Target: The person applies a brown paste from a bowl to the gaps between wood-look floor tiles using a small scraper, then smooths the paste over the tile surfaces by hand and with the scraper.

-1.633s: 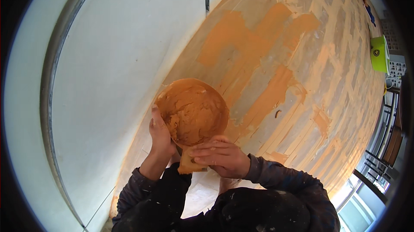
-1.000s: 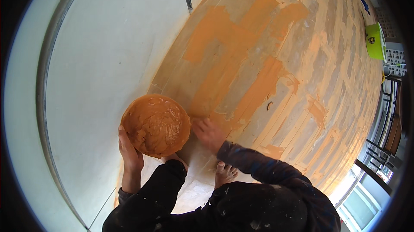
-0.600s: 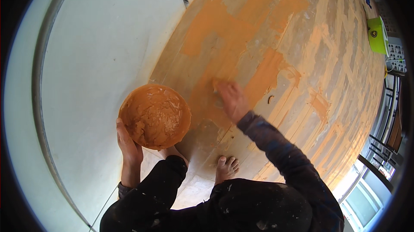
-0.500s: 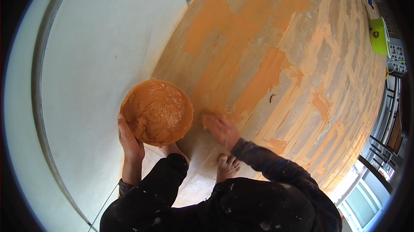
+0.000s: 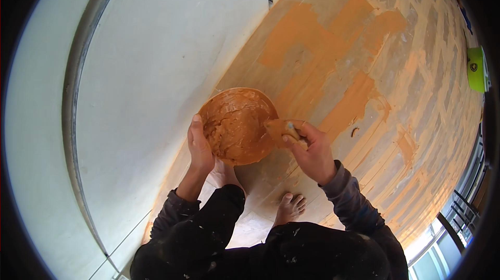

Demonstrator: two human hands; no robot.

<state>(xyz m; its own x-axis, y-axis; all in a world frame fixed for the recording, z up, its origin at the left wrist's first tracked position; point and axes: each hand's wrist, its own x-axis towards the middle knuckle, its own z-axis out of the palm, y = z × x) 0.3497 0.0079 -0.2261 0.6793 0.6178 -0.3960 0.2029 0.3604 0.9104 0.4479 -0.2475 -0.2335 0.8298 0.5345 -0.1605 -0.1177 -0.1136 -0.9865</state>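
Round bowl (image 5: pixel 240 90), orange paste (image 5: pixel 232 129) inside; smeared spreader (image 5: pixel 277 130) at right side.

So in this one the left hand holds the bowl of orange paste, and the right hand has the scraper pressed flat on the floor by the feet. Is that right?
Not quite: the head view shows the scraper at the right edge of the bowl, not flat on the floor. The right hand does hold it, and the left hand holds the bowl.
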